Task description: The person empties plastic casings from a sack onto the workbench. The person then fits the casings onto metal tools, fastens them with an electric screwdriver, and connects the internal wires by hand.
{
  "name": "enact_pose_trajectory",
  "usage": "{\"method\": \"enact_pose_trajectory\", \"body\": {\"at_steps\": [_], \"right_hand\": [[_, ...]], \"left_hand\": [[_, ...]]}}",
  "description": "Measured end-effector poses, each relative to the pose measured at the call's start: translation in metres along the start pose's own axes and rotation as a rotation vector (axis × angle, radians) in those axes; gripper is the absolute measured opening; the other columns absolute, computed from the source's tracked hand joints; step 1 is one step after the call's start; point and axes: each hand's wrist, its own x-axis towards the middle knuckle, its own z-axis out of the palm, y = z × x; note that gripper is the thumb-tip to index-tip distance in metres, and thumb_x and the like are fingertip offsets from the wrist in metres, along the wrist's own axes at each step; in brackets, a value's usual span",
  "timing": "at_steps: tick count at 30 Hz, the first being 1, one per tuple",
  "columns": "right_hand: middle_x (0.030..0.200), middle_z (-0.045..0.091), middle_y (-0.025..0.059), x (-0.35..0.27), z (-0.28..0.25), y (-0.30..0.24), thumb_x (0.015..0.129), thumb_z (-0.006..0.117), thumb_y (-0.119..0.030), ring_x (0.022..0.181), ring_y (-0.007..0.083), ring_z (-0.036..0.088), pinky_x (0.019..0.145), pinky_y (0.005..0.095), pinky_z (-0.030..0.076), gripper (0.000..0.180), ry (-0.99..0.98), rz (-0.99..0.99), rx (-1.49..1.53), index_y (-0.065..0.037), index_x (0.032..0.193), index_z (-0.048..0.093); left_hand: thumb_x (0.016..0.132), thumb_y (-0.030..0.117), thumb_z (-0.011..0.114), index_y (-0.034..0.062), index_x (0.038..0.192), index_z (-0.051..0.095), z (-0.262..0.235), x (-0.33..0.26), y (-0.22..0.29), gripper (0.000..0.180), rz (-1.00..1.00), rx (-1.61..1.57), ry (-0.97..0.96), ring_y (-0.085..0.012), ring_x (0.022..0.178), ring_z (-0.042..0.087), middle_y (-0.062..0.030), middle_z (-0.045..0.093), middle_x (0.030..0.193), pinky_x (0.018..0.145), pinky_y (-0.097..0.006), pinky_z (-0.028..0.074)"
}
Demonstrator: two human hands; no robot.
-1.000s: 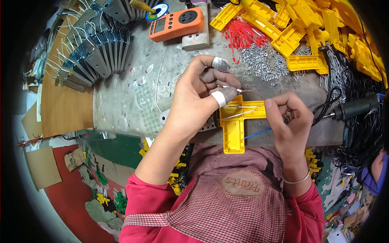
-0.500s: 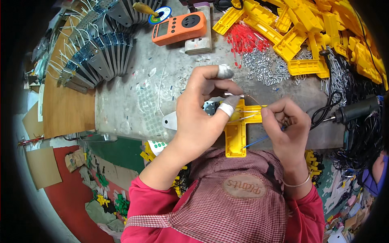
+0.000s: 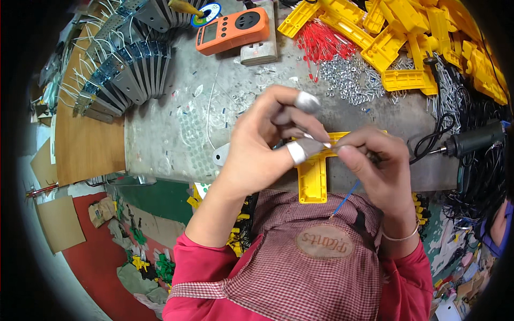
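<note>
My left hand, with white tape wrapped on two fingers, pinches the end of a thin wire. The fingertips of my right hand close on the wire's other side, almost touching the left ones. From under the right palm a blue wire slants down over my apron; what holds it is hidden by the fingers. Beneath both hands lies a yellow T-shaped plastic housing, its hollow side up. A grey metal plate with a hole pokes out left of my left wrist.
Metal plates with white wires stand in rows at the left. An orange meter lies at the back beside a solder spool. Back right are yellow housings, red parts, nuts and screws. A dark electric screwdriver lies right.
My right hand has come left, closing the gap to the left fingertips, where a copper strand showed before. The blue wire's free end has swung down off the housing onto my apron.
</note>
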Motion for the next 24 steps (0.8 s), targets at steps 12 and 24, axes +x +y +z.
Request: {"method": "enact_pose_trajectory", "body": {"at_steps": [12, 24], "right_hand": [[0.075, 0.049, 0.0023, 0.004, -0.017, -0.003, 0.079, 0.075, -0.021, 0.065, 0.0124, 0.046, 0.058, 0.0264, 0.038, 0.029, -0.103, 0.054, -0.098, 0.000, 0.091, 0.060], [0.062, 0.046, -0.0052, 0.005, -0.011, 0.000, 0.087, 0.066, -0.007, 0.056, 0.0015, 0.035, 0.049, 0.0199, 0.028, 0.014, 0.240, 0.064, -0.061, 0.000, 0.077, 0.057]], "left_hand": [[0.072, 0.007, 0.073, 0.0013, 0.129, 0.040, -0.026, 0.027, 0.016, 0.066, 0.079, 0.346, 0.031, -0.0200, 0.090, 0.064, -0.0123, 0.063, 0.100, 0.080, -0.033, 0.052], [0.070, -0.007, 0.063, 0.0038, 0.112, 0.053, -0.032, 0.068, 0.003, 0.044, 0.023, 1.189, -0.472, -0.0254, 0.087, 0.064, -0.0111, 0.063, 0.093, 0.080, -0.034, 0.050]]}}
